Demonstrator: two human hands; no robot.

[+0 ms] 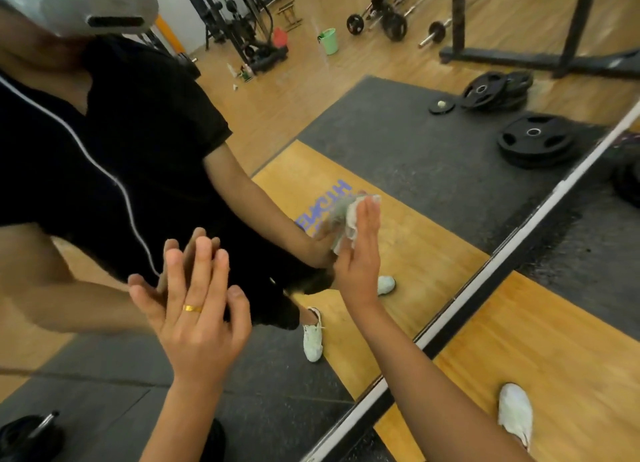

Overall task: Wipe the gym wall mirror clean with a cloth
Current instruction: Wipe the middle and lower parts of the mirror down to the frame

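Pressing a crumpled grey-and-white cloth [346, 215] against the large wall mirror [398, 142], my right hand [358, 257] has its fingers straight and close together. The cloth sits between them and the glass, bunching out to the left of my fingers. My left hand [194, 309] lies flat on the glass lower down and to the left, fingers spread, with a thin gold ring [192, 308] on one of them; it holds nothing. The two hands are well apart. The mirror's white bottom edge [450, 309] runs diagonally across the view. Below it my white shoe [515, 415] stands on the wooden floor panel. Reflected in the glass are black round weight plates [535, 142] on a dark mat and a pale green plastic bucket [329, 41].
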